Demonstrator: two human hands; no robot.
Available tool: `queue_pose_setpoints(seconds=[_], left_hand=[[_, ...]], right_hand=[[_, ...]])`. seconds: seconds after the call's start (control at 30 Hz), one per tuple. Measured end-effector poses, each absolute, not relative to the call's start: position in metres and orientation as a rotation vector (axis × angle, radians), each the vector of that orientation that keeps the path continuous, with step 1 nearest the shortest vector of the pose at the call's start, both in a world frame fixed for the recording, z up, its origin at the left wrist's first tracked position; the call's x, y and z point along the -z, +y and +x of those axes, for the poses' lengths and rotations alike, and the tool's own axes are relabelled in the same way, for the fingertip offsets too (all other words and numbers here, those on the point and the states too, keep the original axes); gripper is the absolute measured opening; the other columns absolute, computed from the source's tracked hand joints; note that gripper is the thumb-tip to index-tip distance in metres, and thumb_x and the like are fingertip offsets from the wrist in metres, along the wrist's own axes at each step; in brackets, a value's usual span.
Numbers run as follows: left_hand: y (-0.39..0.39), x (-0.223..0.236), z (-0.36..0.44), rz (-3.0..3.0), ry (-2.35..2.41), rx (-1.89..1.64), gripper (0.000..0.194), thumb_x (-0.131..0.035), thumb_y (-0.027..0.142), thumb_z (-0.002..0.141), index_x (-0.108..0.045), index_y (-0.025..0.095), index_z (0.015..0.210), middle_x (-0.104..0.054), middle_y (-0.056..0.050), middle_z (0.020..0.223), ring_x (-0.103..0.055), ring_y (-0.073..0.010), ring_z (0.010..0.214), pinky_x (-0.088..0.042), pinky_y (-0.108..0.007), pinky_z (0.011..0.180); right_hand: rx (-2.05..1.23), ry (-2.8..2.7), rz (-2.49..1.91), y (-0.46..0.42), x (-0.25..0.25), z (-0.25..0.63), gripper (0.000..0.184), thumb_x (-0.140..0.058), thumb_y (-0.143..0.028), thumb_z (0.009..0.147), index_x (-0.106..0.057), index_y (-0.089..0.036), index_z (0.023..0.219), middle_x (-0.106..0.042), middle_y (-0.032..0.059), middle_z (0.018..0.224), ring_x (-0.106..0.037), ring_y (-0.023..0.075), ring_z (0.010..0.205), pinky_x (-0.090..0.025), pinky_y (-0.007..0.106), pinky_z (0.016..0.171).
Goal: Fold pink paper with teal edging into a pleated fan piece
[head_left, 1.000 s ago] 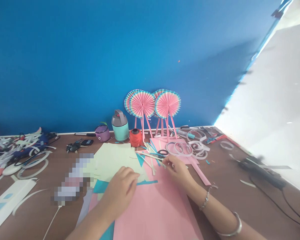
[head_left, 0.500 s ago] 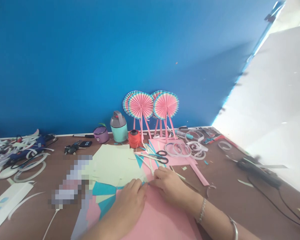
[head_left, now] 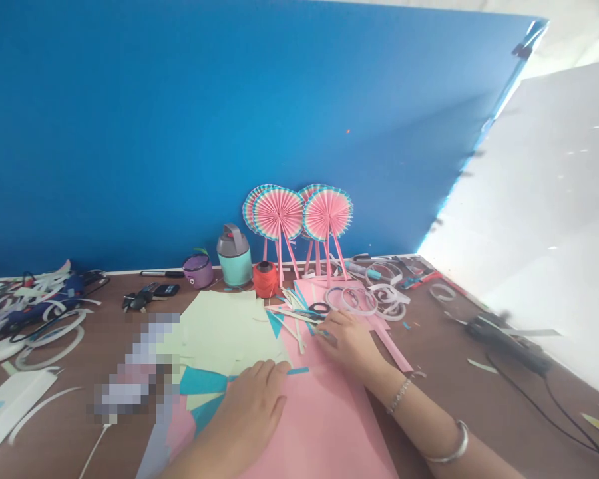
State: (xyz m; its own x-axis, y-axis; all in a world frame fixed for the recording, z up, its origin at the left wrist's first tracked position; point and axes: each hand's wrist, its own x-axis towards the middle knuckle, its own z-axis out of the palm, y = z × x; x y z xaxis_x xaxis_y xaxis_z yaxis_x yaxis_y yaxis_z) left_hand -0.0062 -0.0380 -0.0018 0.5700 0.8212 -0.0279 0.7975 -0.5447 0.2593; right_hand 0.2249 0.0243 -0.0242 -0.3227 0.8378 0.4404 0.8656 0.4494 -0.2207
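Observation:
My left hand (head_left: 254, 409) lies flat with fingers stretched out on a large pink paper sheet (head_left: 324, 419). A short blue paper strip (head_left: 298, 371) rests along the sheet's far edge, just right of my left fingertips. My right hand (head_left: 349, 346) is over the scissors (head_left: 319, 308), its fingers bent and apart around the lower handle loop, which they partly hide. Whether the fingers touch the loop cannot be made out. The scissors lie on thin cream and blue paper strips (head_left: 299, 332). Pale green sheets (head_left: 224, 329) and blue paper pieces (head_left: 203, 381) lie beyond my left hand.
Pink pleated paper rosettes (head_left: 278, 213) on strip legs stand against the blue wall. Before them are red thread (head_left: 266, 279), a teal flask (head_left: 234, 256) and a purple pot (head_left: 198, 270). White strip rolls (head_left: 352, 299) lie right, a black tool (head_left: 509, 339) farther right.
My right hand has left the paper's edge and moved forward and right to the scissors. My left hand has flattened, and the blue strip now shows on the pink sheet.

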Motion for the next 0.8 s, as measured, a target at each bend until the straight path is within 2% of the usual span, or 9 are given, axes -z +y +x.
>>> queue_pose_setpoints(seconds=[0.17,0.27,0.4,0.6,0.67,0.8], left_hand=[[-0.040,-0.006,-0.004,2.618,1.329,0.027,0.038,-0.035,0.011,0.090,-0.050,0.027,0.120,-0.055,-0.005,0.095,-0.053,-0.0200,0.084,-0.043,-0.030,0.068],[-0.041,-0.005,-0.003,2.663,1.295,0.017,0.044,-0.034,0.006,0.088,-0.051,0.030,0.120,-0.052,-0.004,0.091,-0.052,-0.0192,0.080,-0.041,-0.030,0.066],[-0.043,-0.005,-0.003,2.690,1.249,-0.015,0.036,-0.034,0.006,0.088,-0.058,0.025,0.106,-0.051,-0.004,0.089,-0.050,-0.0182,0.078,-0.040,-0.029,0.066],[-0.044,-0.006,-0.005,2.708,1.227,-0.080,0.027,-0.037,0.005,0.084,-0.060,0.018,0.083,-0.053,-0.005,0.090,-0.049,-0.0181,0.078,-0.040,-0.030,0.066],[-0.044,-0.005,-0.006,2.691,1.221,-0.130,0.025,-0.038,0.006,0.085,-0.060,0.018,0.084,-0.055,-0.005,0.092,-0.050,-0.0186,0.081,-0.041,-0.031,0.069],[-0.044,-0.004,-0.006,2.618,1.193,-0.225,0.018,-0.049,0.019,0.087,-0.060,0.022,0.100,-0.057,-0.004,0.096,-0.051,-0.0215,0.088,-0.043,-0.034,0.076]], right_hand=[[0.206,-2.324,-1.494,0.028,0.030,0.217,0.020,-0.056,-0.015,0.084,-0.067,-0.019,0.067,-0.062,0.0039,0.076,-0.051,0.0185,0.080,-0.032,0.029,0.069],[0.310,-2.364,-1.509,0.032,0.033,0.215,0.022,-0.058,-0.015,0.083,-0.065,-0.018,0.063,-0.061,0.0041,0.072,-0.051,0.0185,0.078,-0.030,0.030,0.067],[0.408,-2.357,-1.483,0.034,0.036,0.211,0.020,-0.057,-0.012,0.082,-0.065,-0.016,0.063,-0.060,0.0056,0.072,-0.049,0.0184,0.076,-0.030,0.030,0.066],[0.352,-2.360,-1.464,0.032,0.034,0.210,0.018,-0.057,-0.016,0.083,-0.065,-0.017,0.066,-0.061,0.0053,0.073,-0.049,0.0187,0.077,-0.030,0.031,0.068],[0.353,-2.380,-1.477,0.032,0.033,0.209,0.021,-0.055,-0.012,0.084,-0.064,-0.016,0.065,-0.061,0.0058,0.073,-0.049,0.0189,0.077,-0.031,0.032,0.069],[0.336,-2.383,-1.504,0.032,0.032,0.208,0.020,-0.055,-0.011,0.084,-0.065,-0.015,0.067,-0.062,0.0069,0.075,-0.050,0.0202,0.079,-0.032,0.033,0.070]])
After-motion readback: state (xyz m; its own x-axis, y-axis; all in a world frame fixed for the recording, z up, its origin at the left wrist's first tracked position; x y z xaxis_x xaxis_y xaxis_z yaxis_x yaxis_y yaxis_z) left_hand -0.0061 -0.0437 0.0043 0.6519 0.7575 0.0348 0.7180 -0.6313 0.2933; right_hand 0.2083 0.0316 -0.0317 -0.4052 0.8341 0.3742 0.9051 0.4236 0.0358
